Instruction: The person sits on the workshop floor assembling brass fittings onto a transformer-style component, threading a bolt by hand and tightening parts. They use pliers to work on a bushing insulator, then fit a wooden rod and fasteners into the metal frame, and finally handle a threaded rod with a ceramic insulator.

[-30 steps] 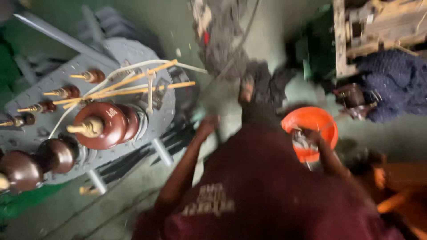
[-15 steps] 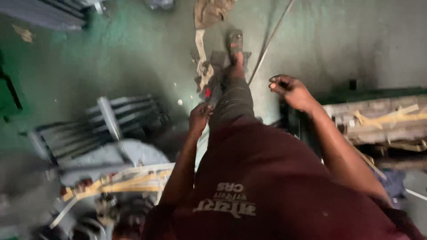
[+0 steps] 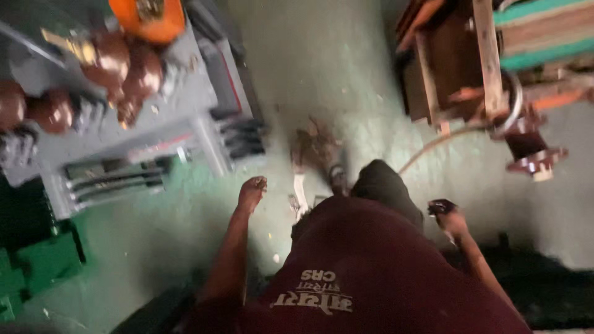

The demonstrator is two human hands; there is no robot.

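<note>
I stand on a green floor (image 3: 346, 80) and look down my dark red shirt (image 3: 371, 272). My left hand (image 3: 252, 190) hangs at my side with loosely curled fingers, holding nothing, a short way right of a grey transformer (image 3: 179, 105). Brown insulators (image 3: 127, 62) stand on the transformer's top. My right hand (image 3: 450, 216) hangs on the other side, curled around what looks like a small dark object (image 3: 440, 206); blur hides what it is. One foot (image 3: 337, 178) shows ahead of me beside a brown scrap heap (image 3: 312, 145).
An orange bowl (image 3: 148, 15) sits on the transformer, and grey cooling fins (image 3: 111, 179) stick out below it. A wooden frame (image 3: 470, 68) and a brown insulator (image 3: 535, 158) with a cable (image 3: 433, 145) stand at the right. Green blocks (image 3: 37, 260) lie at lower left.
The view has swung as I walked: the transformer moved from lower left to upper left, and the wooden frame now sits upper right. Both hands still hang at my sides.
</note>
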